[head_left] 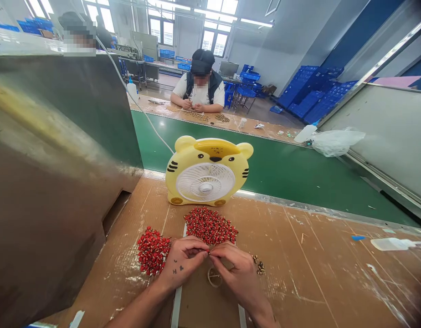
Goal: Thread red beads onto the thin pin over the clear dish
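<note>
Housing of dull metal (60, 182) stood at far left. Right of it, on a brown surface (316, 255), lay a smaller heap of red pieces (152, 251). Against this heap was the left hand (182, 264), ink marks on its back, thumb and forefinger pinched on a tiny reddish piece (208, 252). From where I stood, that piece sat between both hands' fingertips, just before a larger red heap (210, 225). Behind rose a yellow animal-faced fan (205, 187); across a green strip (282, 171) sat a co-worker (200, 94). The right hand (238, 269) was likewise pinched nearly closed on the piece; its exact hold could not be told. Beside it lay dark-and-gold pieces (260, 267), then a blue scrap (358, 238) and a white bottle (391, 244) on its side.
</note>
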The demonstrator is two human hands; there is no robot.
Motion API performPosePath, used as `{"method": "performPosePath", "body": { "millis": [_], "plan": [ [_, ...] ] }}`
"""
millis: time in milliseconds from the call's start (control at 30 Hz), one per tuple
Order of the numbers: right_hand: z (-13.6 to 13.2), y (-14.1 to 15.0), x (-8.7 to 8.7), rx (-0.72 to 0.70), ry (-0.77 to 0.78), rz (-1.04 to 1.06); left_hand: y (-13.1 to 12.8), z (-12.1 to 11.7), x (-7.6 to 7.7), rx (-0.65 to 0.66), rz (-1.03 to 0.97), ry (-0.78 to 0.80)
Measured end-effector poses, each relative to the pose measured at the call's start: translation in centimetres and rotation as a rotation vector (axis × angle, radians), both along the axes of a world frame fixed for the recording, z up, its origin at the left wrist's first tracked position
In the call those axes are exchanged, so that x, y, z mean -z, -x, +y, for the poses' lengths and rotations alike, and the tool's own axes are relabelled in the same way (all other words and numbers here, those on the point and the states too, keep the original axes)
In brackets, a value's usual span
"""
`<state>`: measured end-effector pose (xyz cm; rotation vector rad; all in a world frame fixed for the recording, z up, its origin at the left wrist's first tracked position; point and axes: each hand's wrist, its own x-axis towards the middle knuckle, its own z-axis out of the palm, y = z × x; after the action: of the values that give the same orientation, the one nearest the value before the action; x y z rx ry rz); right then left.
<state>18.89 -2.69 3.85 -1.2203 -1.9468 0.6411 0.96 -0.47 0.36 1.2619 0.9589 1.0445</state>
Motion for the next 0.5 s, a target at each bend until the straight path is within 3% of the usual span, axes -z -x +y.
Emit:
{"method": "performPosePath", "body": {
  "millis": [333, 500],
  "plan": [
    [0.29, 0.59, -0.66, 0.011, -0.01, -0.026, 0.17, 0.17, -0.09, 0.007, 0.068, -0.078],
    [0.42, 0.51, -0.33, 0.019, 0.059, 0.047, 0.3, 0.15, 0.03, 0.003, 0.035, -0.083]
  ]
}}
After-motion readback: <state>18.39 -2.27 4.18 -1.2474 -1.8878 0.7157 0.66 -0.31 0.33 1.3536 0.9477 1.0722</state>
